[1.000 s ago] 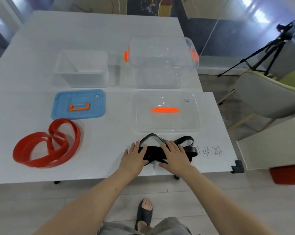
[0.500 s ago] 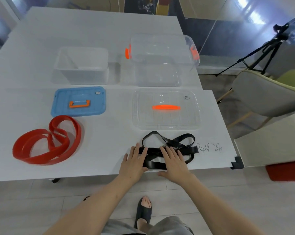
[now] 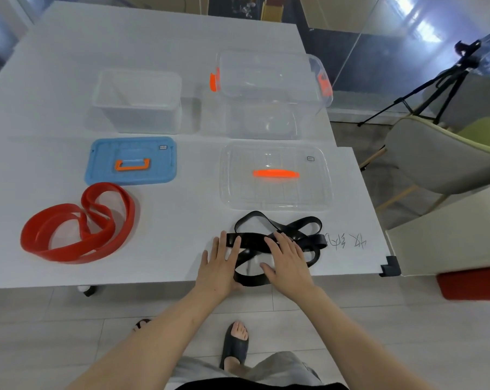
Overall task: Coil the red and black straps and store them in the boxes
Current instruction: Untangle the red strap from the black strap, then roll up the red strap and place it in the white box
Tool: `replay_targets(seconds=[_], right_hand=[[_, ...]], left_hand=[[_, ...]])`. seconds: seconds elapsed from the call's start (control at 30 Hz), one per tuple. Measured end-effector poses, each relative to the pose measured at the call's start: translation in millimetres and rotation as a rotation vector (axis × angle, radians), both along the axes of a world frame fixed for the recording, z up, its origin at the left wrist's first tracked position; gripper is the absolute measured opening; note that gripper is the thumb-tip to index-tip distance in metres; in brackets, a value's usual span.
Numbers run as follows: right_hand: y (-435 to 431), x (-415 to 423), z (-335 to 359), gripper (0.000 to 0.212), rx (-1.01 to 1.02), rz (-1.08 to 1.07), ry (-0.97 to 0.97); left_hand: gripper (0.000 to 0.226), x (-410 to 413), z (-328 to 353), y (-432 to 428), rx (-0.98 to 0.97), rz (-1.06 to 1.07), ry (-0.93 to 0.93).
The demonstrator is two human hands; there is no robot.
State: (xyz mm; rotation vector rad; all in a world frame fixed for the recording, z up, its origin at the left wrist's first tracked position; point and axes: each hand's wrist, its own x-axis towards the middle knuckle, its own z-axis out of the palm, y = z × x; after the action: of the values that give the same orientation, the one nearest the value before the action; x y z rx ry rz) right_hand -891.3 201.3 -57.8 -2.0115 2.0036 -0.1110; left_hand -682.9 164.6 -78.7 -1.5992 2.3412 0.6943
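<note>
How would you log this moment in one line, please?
left hand, right hand: flat on black strap | red strap: loose, untouched

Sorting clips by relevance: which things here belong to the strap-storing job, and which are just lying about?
Job: black strap under left hand and right hand, red strap, small box, large box, blue lid, clear lid.
Lying about: chair, tripod, writing on the table.

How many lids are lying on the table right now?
2. The blue lid lies left, in front of the small frosted box; the clear lid lies right, in front of the large clear box, beyond the black strap.
</note>
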Motion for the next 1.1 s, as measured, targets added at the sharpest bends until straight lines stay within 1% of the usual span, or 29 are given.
replay_targets(seconds=[0.1, 0.23, 0.4, 0.47, 0.6, 0.73, 0.87, 1.0, 1.1], right_hand=[[-1, 3, 5, 0.06, -0.034, -0.022, -0.023], [-11, 14, 19, 0.055, -0.091, -0.013, -0.055], [-37, 60, 37, 0.053, -0.074, 0.074, -0.063], [-48, 87, 40, 0.052, -0.064, 0.126, -0.077], [-75, 154, 44, 0.052, -0.048, 0.216, -0.085], [-101, 237, 47, 0.051, 0.035, 0.293, -0.091], [-131, 314, 50, 0.05, 0.095, 0.281, -0.131], [-171, 370, 49, 0.05, 0.135, 0.205, -0.139], [-193, 397, 45, 0.05, 0.175, 0.134, -0.165]], left_hand=[[0.118, 4, 10, -1, -0.014, 0.009, 0.009], [0.097, 22, 29, -7, -0.055, 0.051, 0.063], [0.08, 72, 53, -14, -0.165, 0.168, 0.075], [0.075, 101, 61, -15, -0.192, 0.212, 0.076], [0.066, 171, 66, -22, -0.176, 0.266, 0.059], [0.062, 254, 66, -39, -0.192, 0.333, 0.068], [0.051, 332, 63, -64, -0.179, 0.351, 0.055], [0.046, 394, 57, -96, -0.212, 0.362, 0.078], [0.051, 424, 52, -118, -0.155, 0.377, 0.072]])
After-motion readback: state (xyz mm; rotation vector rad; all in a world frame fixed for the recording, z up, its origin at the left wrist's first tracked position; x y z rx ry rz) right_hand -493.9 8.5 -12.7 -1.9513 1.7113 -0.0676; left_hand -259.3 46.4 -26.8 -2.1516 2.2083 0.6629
